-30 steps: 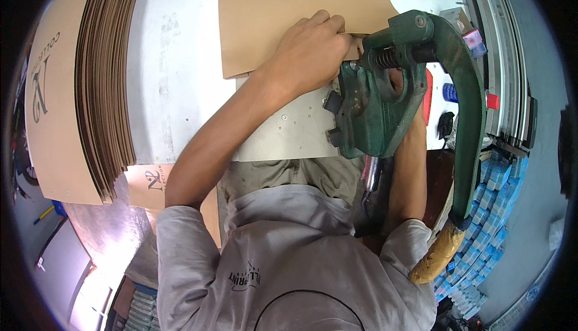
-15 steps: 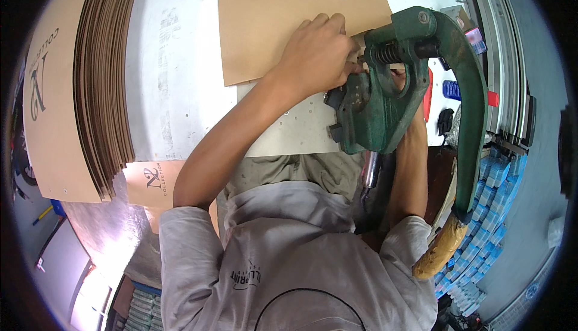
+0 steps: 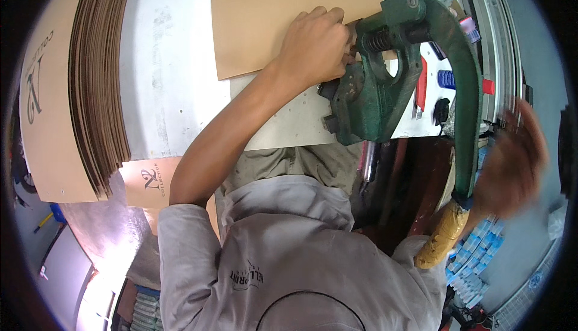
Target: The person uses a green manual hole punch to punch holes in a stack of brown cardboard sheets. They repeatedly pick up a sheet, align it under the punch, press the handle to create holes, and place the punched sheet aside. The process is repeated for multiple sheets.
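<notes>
A brown kraft paper bag (image 3: 253, 30) with large dark print lies flat on the white table, its right edge running to the jaw of a green hand-lever press (image 3: 376, 99). My left hand (image 3: 316, 45) is closed at that edge, fingers curled beside the jaw; the press partly hides the fingertips. Out to the right, my right hand (image 3: 512, 156) is smeared by motion, so its fingers cannot be read. It is beyond the lever (image 3: 471, 102), whose grip (image 3: 442, 237) is wrapped in yellow tape.
A thick stack of brown bags (image 3: 99, 90) stands at the left. Behind the press lie a red cutter (image 3: 421, 87) and a blue-and-red cylinder (image 3: 448, 80). Metal rails (image 3: 503, 48) run along the right side. Blue bundles (image 3: 478, 252) are piled low at the right.
My right hand has left the far side of the press jaw and swung out right past the lever. My left hand stays at the bag's edge. The whole view has shifted slightly.
</notes>
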Demonstrator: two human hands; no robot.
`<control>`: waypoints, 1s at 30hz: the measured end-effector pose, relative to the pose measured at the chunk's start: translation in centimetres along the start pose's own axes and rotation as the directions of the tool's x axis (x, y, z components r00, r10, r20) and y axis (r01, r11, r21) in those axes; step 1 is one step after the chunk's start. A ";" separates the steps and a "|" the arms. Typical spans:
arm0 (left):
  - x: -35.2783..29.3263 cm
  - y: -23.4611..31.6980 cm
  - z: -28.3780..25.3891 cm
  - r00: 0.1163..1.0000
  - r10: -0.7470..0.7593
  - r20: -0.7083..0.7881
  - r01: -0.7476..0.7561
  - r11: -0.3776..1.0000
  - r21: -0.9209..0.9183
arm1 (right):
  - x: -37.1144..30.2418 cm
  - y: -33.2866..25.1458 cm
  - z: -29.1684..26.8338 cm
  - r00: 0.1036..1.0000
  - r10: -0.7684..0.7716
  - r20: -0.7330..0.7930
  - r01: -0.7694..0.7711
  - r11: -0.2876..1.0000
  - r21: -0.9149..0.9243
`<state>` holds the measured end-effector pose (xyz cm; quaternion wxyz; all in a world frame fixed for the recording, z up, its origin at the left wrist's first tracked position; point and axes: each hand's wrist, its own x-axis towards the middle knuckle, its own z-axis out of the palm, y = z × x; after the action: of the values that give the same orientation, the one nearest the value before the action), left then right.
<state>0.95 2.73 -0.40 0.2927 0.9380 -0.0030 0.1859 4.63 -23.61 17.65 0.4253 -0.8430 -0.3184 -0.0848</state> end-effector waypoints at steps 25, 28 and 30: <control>2.3 -2.6 -0.8 0.985 0.165 0.052 -0.173 0.938 0.301 | -2.2 17.1 11.9 0.977 0.095 0.193 -0.032 0.952 -0.305; 1.7 -3.9 -0.6 0.980 0.154 0.125 -0.191 0.900 0.393 | -2.0 16.6 12.2 0.970 0.173 0.168 -0.132 0.965 -0.227; -0.3 -4.3 -1.0 0.986 0.103 0.132 -0.150 0.889 0.432 | -1.8 16.3 12.1 0.962 0.194 0.191 -0.153 0.966 -0.210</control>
<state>0.80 6.86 -2.08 0.0597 0.9861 -0.0375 0.1507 11.62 -22.24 -1.48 0.3110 -0.9093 -0.2764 0.0116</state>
